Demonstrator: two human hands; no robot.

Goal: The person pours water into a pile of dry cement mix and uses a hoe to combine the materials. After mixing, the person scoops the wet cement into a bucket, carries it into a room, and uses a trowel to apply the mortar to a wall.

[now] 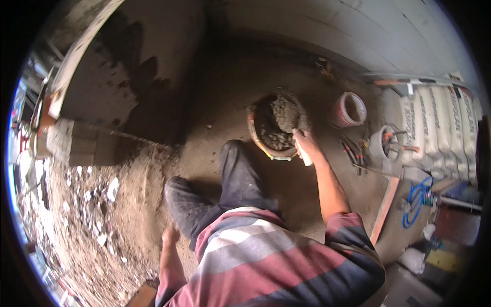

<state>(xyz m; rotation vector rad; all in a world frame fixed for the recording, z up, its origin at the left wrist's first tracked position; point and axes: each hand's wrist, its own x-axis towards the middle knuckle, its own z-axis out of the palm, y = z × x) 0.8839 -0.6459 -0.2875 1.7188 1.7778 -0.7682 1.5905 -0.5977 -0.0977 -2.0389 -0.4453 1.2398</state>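
My right hand [305, 140] is closed around the pale handle [306, 156] of a tool, probably a trowel, whose head is loaded with or buried in grey wet mortar [284, 110]. It is over the right side of a round tub [254, 134] holding more of the lumpy mix. My left hand [169, 235] hangs low beside my bent left knee, over the dusty ground; its fingers are too small and shadowed to make out.
A red-and-white bucket [344, 115], loose hand tools [351, 153], a pail of tools [379, 143], stacked white sacks [430, 125], a blue hose [415, 202] and a plank [384, 209] lie right. Left are a dark-stained wall [107, 71] and rubble [102, 215].
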